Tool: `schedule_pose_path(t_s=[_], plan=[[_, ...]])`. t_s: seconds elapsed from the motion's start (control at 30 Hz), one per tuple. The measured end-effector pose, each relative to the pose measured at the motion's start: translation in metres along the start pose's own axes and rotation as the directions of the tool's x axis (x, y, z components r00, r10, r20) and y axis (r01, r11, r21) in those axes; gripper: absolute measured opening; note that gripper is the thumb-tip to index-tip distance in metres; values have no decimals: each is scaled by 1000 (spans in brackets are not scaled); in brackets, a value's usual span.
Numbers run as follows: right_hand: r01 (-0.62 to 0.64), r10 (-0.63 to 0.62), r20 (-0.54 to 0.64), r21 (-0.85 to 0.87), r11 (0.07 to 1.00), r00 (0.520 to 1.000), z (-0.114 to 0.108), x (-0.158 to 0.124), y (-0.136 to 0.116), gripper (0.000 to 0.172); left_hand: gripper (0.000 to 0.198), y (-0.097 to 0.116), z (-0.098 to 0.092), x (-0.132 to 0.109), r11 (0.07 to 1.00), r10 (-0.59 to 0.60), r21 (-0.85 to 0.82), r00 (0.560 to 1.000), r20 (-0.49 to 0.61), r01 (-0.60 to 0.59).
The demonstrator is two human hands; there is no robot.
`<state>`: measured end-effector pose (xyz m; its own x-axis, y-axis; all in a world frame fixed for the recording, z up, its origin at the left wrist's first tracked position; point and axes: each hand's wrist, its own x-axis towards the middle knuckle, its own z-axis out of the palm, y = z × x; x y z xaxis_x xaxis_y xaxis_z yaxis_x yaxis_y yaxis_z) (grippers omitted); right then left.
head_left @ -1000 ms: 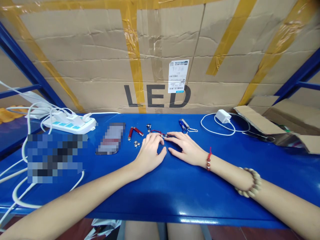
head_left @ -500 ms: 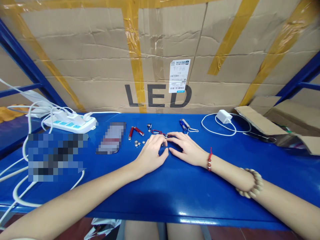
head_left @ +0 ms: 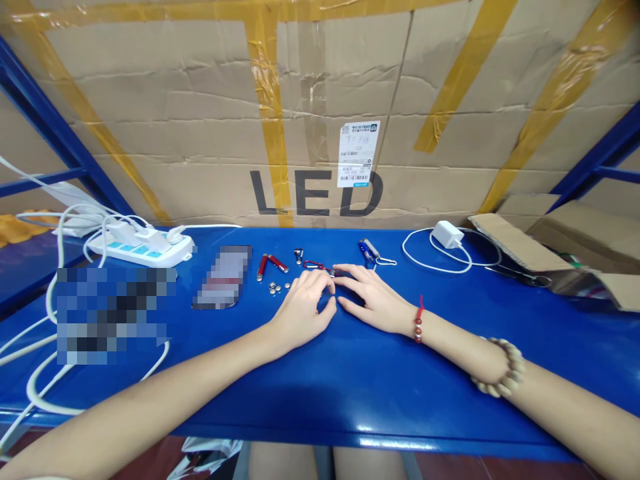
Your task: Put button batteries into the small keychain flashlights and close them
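Note:
Both my hands lie on the blue table (head_left: 350,373) with their fingertips meeting. My left hand (head_left: 301,308) rests palm down, fingers loosely bent, tips at a small silver part with a red loop (head_left: 320,267). My right hand (head_left: 373,298) lies flat, fingers stretched toward the same part and touching my left fingertips. Neither thumb pinches anything. Just left of my left hand lie several silver button cells (head_left: 275,287), two red tube pieces (head_left: 269,263) and a small silver cap (head_left: 299,253). A blue keychain light (head_left: 367,249) with a wire clip lies beyond my right hand.
A white power strip (head_left: 145,247) with plugs and thick white cables sits at the left. A blurred phone-sized object (head_left: 223,275) lies nearby. A white charger (head_left: 447,233) with its coiled cable and an open cardboard box (head_left: 560,250) are at the right. A big "LED" carton (head_left: 320,120) walls the back.
My left fingers have curled in slightly and its thumb has closed toward my right hand. The small parts have not moved.

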<state>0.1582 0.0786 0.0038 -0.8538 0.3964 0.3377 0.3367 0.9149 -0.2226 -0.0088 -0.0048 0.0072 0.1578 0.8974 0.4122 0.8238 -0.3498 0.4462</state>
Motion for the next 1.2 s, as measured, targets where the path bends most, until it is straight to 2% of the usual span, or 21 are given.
schedule_pose_path(t_s=[0.6,0.9,1.2], plan=[[-12,13,23,-17,1000,1000,-1,1,-1,35,8,-2,1,0,998,-15,64,1000,-27,17],[-33,33,1,24,999,999,-1,1,-2,37,17,-4,2,1,998,52,-24,998,-38,-53],[-18,19,-20,51,999,1000,-3,1,-3,37,13,0,-2,1,995,79,-54,997,-7,-79]])
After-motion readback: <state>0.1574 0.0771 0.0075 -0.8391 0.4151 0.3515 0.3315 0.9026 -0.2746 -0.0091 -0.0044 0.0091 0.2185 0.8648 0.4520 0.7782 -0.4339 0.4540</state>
